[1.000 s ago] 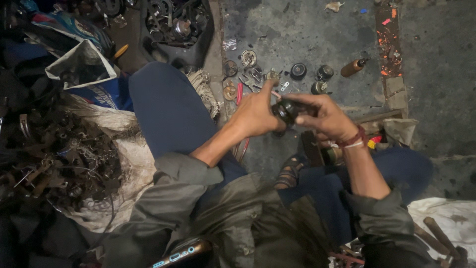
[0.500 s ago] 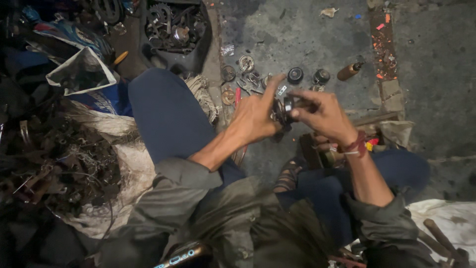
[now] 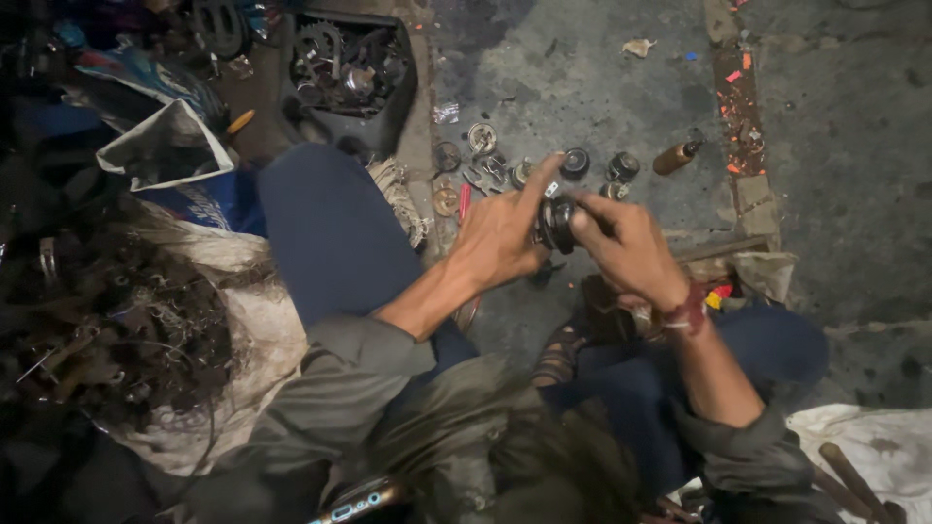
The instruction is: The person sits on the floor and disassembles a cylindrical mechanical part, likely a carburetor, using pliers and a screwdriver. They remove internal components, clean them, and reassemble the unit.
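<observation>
Holding a round part (image 3: 557, 222), hands near parts-filled black bin (image 3: 400, 114).

We log: round part (image 3: 558, 223) black, possibly dark grey | trousers (image 3: 330, 243) navy | wristband (image 3: 687, 312) red | floor (image 3: 582, 87) grey.

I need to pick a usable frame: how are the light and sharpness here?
Head view: dim, uneven light; the grey concrete floor is brightest, the tangled scrap-metal pile sinks into shadow. Left hand, right hand and the small dark round part look soft.
</observation>
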